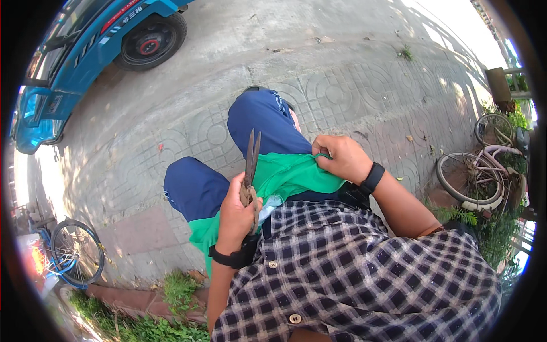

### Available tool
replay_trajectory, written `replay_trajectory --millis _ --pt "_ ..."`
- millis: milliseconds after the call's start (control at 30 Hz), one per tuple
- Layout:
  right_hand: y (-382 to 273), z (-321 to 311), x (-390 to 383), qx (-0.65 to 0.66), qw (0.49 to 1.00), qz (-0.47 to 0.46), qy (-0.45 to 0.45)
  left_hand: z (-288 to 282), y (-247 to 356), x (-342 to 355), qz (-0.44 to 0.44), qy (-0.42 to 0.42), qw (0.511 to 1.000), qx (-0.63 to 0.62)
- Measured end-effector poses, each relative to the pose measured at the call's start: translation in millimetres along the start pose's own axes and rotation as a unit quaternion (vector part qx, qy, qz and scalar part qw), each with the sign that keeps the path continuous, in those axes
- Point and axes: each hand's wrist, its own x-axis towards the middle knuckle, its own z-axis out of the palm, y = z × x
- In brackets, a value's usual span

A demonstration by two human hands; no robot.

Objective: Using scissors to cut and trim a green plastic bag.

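My left hand (239, 211) grips a pair of dark metal scissors (251, 165) by the handles, blades pointing away from me and slightly apart. My right hand (336, 157) pinches the edge of a green cloth (285, 176) spread across my lap over my dark blue trousers (256, 114). More of the green cloth hangs down beside my left wrist. A pale, crumpled item (272, 205), too indistinct to name, lies just right of my left hand, above my checked shirt.
Grey patterned paving (330, 97) surrounds me. A blue vehicle (80, 68) with a black wheel stands at upper left. A blue bicycle (74, 256) is at lower left, a pink bicycle (490, 159) at right. Weeds (176, 296) and plants line the edges.
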Motion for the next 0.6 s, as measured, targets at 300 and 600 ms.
replay_trajectory --millis 300,600 --pt "-23.1 -12.0 17.1 -0.051 0.995 -0.046 0.077 8.5 -5.3 4.7 0.022 -0.030 0.999 -0.012" --pt "-52.2 40.6 48.4 -0.205 0.962 -0.134 0.119 5.5 1.6 5.1 0.055 0.077 0.993 -0.068"
